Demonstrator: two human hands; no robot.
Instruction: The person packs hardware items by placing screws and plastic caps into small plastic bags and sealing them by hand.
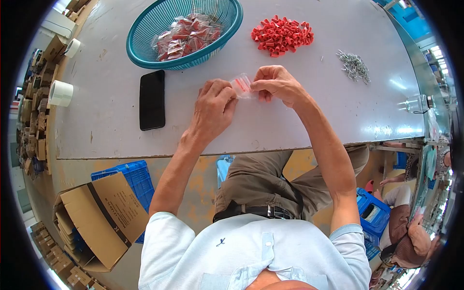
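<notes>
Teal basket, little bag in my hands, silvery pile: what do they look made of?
Teal basket: probably moulded plastic, slightly glossy, judging by its regular mesh wall. Little bag: likely thin plastic film, since it is see-through and catches highlights. Silvery pile: probably metal, grey and shiny, though the pieces are too small to be sure.

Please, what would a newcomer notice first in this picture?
Probably the heap of bright red parts on the table, beyond the right hand. Next, the teal basket of packets beyond the left hand, then the clear bag between both hands.
</notes>
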